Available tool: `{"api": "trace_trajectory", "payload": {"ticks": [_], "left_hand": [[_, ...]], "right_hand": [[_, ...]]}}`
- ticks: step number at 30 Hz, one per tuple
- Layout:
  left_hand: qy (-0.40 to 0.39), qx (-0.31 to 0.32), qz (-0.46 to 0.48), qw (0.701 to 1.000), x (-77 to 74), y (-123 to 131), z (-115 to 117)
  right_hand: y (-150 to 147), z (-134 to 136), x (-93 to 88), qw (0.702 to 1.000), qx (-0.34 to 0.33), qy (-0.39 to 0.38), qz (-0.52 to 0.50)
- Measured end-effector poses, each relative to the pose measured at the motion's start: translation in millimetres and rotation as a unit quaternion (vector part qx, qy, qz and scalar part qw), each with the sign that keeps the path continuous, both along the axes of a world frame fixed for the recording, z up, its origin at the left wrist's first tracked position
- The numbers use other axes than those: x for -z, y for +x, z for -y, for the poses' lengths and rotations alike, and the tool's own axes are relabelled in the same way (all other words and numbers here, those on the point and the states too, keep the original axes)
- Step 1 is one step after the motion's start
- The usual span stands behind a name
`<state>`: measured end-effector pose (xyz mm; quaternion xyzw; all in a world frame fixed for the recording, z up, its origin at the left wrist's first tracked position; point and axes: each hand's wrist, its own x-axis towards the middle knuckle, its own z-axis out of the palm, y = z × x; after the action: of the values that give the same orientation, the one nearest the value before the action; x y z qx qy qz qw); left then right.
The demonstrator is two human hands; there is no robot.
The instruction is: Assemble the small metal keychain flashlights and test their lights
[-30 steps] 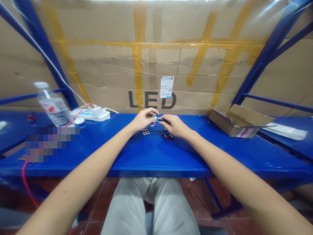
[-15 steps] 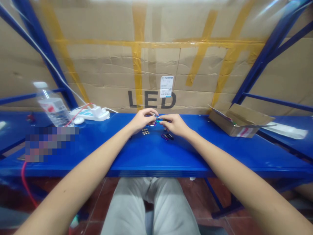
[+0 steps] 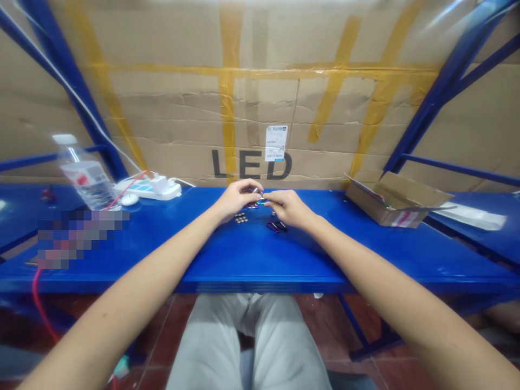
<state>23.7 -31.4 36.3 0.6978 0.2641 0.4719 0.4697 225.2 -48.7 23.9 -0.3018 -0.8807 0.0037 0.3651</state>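
Observation:
My left hand (image 3: 238,201) and my right hand (image 3: 290,207) meet just above the table, fingers closed in pinches around a small green carabiner (image 3: 260,202). Fingers hide most of it. A small silvery piece (image 3: 255,190) shows at my left fingertips; its kind is unclear. Under the left fingers lies something purple (image 3: 252,206), partly covered. Several small gold-coloured round pieces (image 3: 241,218) lie in rows below my left hand. Near my right hand, a purple carabiner (image 3: 272,227) rests beside a black carabiner (image 3: 280,226).
On the blue table (image 3: 260,260), an open cardboard box (image 3: 400,216) stands at the right. To the left are a water bottle (image 3: 87,176), a white power strip (image 3: 142,189) and a red cable (image 3: 38,303). A large carton marked LED (image 3: 182,124) stands behind.
My right fingers have shifted slightly, and less of the green carabiner shows between the hands. The left hand stays nearly in place, and the pieces on the table have not moved.

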Motion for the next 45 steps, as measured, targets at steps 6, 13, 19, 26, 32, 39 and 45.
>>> {"api": "trace_trajectory", "payload": {"ticks": [6, 13, 19, 26, 32, 39, 45], "left_hand": [[0.023, -0.003, 0.016, 1.0, 3.2, 1, -2], [0.035, -0.057, 0.025, 0.997, 0.9, 6, 2], [0.049, -0.102, 0.065, 0.992, -0.3, 6, -1], [-0.024, -0.118, 0.041, 0.992, -1.6, -4, -6], [-0.049, -0.101, -0.013, 0.994, 3.4, -6, -11], [0.057, -0.108, -0.132, 0.984, 6.7, -8, -11], [0.125, -0.132, -0.174, 0.968, 9.4, -2, -8]], "right_hand": [[0, 1, -0.5, 1.0, 0.0, 0.019, 0.005], [-5, 1, 0.1, 0.999, 0.034, 0.018, 0.023], [-6, 1, -1.7, 0.997, 0.064, -0.012, 0.045], [22, -13, -7.9, 0.99, 0.125, -0.062, 0.028], [39, -18, -10.4, 0.973, 0.146, -0.177, 0.028], [32, -2, -20.5, 0.955, 0.087, -0.264, 0.105], [19, 10, -23.7, 0.947, 0.127, -0.225, 0.191]]}}
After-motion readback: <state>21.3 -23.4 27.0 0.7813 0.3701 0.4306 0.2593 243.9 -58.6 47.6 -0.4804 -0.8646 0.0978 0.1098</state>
